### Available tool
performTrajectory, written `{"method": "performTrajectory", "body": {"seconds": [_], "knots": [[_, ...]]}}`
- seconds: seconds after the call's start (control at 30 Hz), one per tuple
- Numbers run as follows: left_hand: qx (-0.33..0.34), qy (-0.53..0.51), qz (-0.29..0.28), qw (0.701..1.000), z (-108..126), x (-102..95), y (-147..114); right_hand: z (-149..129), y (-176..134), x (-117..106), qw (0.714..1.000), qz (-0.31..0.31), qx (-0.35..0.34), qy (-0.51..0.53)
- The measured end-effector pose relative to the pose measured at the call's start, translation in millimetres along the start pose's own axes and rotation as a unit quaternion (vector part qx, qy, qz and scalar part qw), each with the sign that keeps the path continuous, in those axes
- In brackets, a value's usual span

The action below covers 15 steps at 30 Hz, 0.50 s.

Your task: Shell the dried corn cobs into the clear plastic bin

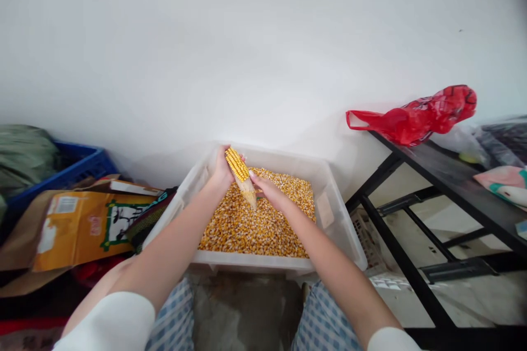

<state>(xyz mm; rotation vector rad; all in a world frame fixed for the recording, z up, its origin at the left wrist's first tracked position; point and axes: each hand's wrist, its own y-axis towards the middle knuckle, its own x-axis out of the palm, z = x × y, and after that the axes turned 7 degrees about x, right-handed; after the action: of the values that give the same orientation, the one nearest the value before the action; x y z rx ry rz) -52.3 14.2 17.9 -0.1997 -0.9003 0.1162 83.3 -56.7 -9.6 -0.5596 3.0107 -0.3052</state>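
An ear of corn (236,164) is tilted over a translucent plastic bin (255,259). Yellow kernels cover its upper part, and its lower end is bare, pale cob. My left hand (223,169) is closed around the upper part from the left. From the right, my right hand (265,185) presses its thumb where the kernel rows meet the bare part; its other fingers are mostly hidden underneath. Below both hands, loose corn kernels (255,233) lie in a thick layer in the bin.
Left of the bin are an opened orange cardboard box (88,225) and a blue crate (88,167). At right stands a black metal-framed table (457,184) with a red plastic bag (415,118) on its edge. A white wall (263,55) rises behind.
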Motion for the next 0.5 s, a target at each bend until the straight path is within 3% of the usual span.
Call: {"method": "performTrajectory", "body": {"seconds": [0.2, 0.37, 0.5], "knots": [[-0.002, 0.056, -0.139, 0.989, -3, 3.3, -8, 5, -3, 14, 0.998, -0.044, 0.026, 0.029], [-0.054, 0.049, -0.172, 0.982, -10, 2.6, -13, 7, -4, 16, 0.997, -0.068, -0.018, 0.017], [-0.053, 0.026, -0.197, 0.979, -13, -1.5, -12, 7, -5, 12, 0.997, -0.048, -0.041, -0.048]]}}
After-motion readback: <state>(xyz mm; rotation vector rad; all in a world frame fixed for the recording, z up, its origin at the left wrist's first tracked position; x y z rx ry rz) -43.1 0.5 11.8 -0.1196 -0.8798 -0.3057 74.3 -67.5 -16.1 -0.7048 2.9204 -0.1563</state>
